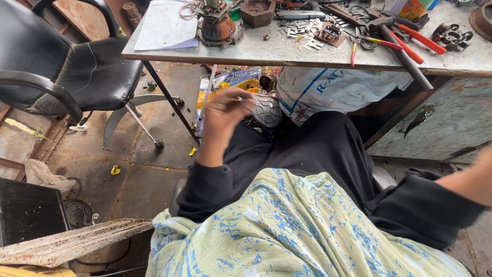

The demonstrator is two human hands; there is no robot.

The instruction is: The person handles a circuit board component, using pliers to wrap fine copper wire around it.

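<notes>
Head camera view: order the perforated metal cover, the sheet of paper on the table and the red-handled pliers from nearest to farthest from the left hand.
1. Perforated metal cover, just right of the left hand.
2. Sheet of paper, table's left end.
3. Red-handled pliers, far right on the table.

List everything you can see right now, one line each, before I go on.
Workbench: one, grey, top of view.
Paper sheet: one, white, bench's left end.
Motor winding: one, copper-coloured, beside the paper.
Pliers: red-handled, count unclear, bench right.
Office chair: one, black, left.
Sack: one, white with blue stripe, under bench.
Patterned cloth: one, pale green and blue, over lap.
Left hand: raised, fingers pinching something small and thin.
Right forearm: at right edge, hand out of view.
</notes>
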